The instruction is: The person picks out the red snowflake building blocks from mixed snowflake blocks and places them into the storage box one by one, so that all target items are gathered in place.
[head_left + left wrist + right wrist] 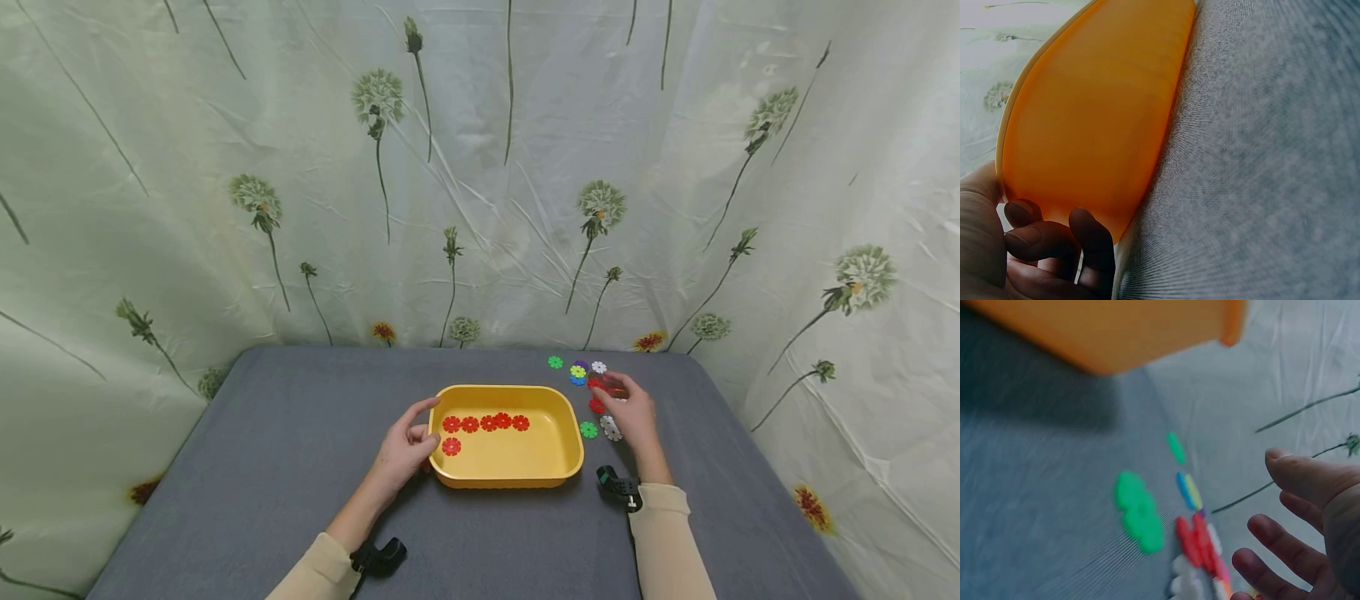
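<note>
A yellow tray [504, 477] stands mid-table with several red flower-shaped discs [486, 423] lying in it. My left hand [408, 446] holds the tray's left end, thumb on the rim. In the left wrist view its fingers [1041, 237] curl against the orange wall [1097, 125]. My right hand [632, 410] hovers over loose discs to the right of the tray, fingers spread and holding nothing [1288, 509]. Beneath it lie red discs [1194, 540], a green disc [1138, 509] and a white disc [611, 428].
More loose discs lie near the table's far edge: green [555, 362], blue with yellow-green [577, 375] and white [598, 367]. A floral curtain [480, 167] surrounds the grey table [285, 433] on three sides.
</note>
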`<action>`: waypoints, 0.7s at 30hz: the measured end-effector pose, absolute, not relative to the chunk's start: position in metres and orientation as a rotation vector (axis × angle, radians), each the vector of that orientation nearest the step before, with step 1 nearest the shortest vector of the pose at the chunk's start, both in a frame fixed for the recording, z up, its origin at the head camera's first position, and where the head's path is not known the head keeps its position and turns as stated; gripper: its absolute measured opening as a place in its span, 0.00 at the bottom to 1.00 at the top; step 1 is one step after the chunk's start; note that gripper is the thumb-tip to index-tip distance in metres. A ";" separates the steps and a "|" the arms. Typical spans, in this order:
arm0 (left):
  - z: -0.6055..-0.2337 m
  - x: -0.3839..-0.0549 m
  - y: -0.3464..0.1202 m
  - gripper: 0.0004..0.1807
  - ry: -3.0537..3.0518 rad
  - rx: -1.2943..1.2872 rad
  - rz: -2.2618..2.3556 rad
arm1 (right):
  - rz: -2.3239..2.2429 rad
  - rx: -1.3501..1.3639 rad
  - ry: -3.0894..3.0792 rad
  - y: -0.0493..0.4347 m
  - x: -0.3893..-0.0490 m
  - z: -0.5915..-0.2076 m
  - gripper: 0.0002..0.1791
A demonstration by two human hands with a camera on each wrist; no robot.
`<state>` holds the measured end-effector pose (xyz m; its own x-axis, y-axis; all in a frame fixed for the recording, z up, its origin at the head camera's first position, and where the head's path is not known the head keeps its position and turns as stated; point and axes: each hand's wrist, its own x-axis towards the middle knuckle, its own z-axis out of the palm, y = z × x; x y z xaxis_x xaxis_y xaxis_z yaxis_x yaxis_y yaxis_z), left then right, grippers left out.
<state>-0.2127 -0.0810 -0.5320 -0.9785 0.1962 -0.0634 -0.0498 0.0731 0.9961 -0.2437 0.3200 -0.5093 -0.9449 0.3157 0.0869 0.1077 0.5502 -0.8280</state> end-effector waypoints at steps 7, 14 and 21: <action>-0.532 -0.213 -0.081 0.34 2.162 0.139 2.017 | 1.292 -0.339 -2.584 0.324 -0.245 -0.527 0.28; -0.532 -0.213 -0.081 0.34 2.161 0.132 2.017 | 1.215 -0.339 -2.630 0.325 -0.247 -0.535 0.29; -0.534 -0.213 -0.081 0.34 2.155 0.142 2.022 | 1.084 -0.312 -2.689 0.325 -0.246 -0.537 0.28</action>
<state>-0.2127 -0.0815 -0.5337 -0.9788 0.1937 -0.0672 -0.0547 0.0691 0.9961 -0.2465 0.3252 -0.5370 -0.9520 0.2780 0.1283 0.1113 0.7046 -0.7008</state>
